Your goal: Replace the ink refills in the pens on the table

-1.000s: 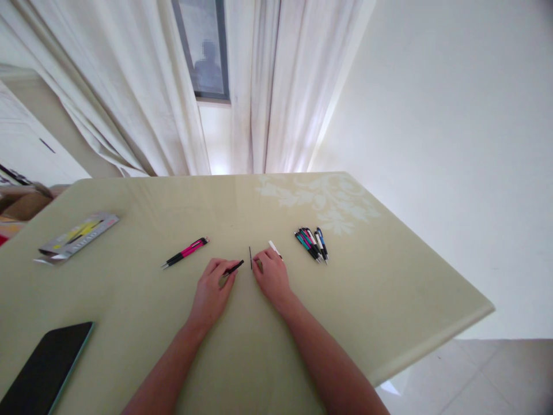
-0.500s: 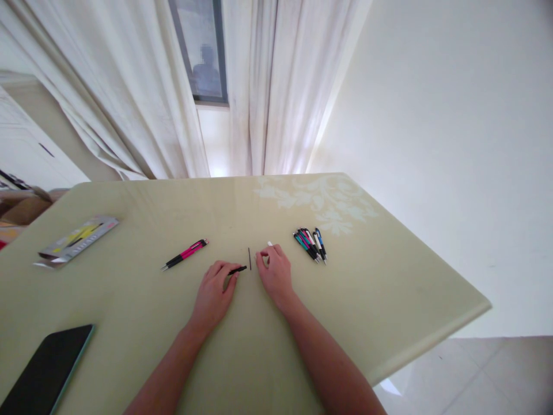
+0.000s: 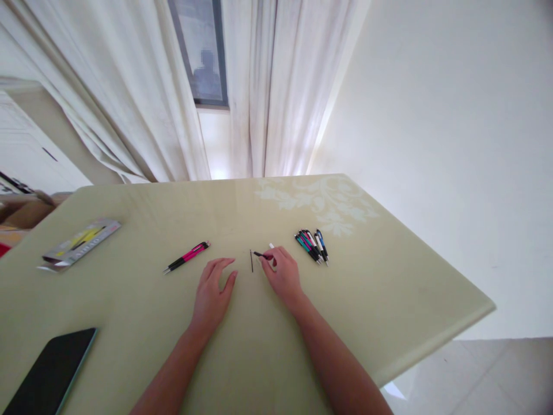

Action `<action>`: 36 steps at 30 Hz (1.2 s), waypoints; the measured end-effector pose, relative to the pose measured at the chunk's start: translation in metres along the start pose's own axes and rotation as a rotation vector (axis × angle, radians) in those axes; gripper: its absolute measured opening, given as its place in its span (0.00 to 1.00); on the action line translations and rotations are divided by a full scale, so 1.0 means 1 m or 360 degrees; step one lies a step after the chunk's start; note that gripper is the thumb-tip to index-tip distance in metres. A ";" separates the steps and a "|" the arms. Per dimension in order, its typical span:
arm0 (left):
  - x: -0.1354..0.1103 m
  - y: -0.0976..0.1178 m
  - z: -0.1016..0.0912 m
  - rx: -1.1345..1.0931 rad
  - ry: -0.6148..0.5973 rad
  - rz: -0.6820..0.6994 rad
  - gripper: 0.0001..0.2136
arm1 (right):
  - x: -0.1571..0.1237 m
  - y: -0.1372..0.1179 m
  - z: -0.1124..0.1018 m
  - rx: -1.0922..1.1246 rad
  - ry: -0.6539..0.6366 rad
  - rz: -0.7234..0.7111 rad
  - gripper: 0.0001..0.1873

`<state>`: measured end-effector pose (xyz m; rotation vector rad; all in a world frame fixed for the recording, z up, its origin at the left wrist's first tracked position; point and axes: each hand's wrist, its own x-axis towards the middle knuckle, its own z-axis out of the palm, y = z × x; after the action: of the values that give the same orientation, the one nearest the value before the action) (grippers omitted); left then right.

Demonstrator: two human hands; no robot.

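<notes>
My right hand [image 3: 283, 274] pinches a short black pen part [image 3: 260, 255] between thumb and fingers, its free end pointing left. Just behind those fingers a small white piece [image 3: 271, 245] shows, partly hidden, so I cannot tell whether the hand touches it. My left hand [image 3: 215, 290] rests at the table with thumb and fingers apart and nothing between them. A thin dark stick, like a pen refill [image 3: 252, 261], lies on the table between both hands.
A pink and black pen [image 3: 186, 257] lies left of my hands. Several pens [image 3: 311, 246] are bunched at the right. Farther left are an opened box [image 3: 82, 245] and a dark tablet [image 3: 52, 369]. The table's edge [image 3: 436, 337] slants along the right.
The black pen part has passed from my left hand to my right. My left fingers have opened, and my right hand has shifted slightly to the right.
</notes>
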<state>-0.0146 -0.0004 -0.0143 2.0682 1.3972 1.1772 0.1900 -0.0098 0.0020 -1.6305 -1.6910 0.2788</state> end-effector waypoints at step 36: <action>0.001 0.006 -0.002 -0.0111 -0.0231 -0.0072 0.14 | -0.002 -0.006 0.022 -0.0536 -0.0092 0.0051 0.04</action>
<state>-0.0125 -0.0024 -0.0091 2.0200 1.3100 1.0213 0.1713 -0.0050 -0.0107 -1.9094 -1.8318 0.0574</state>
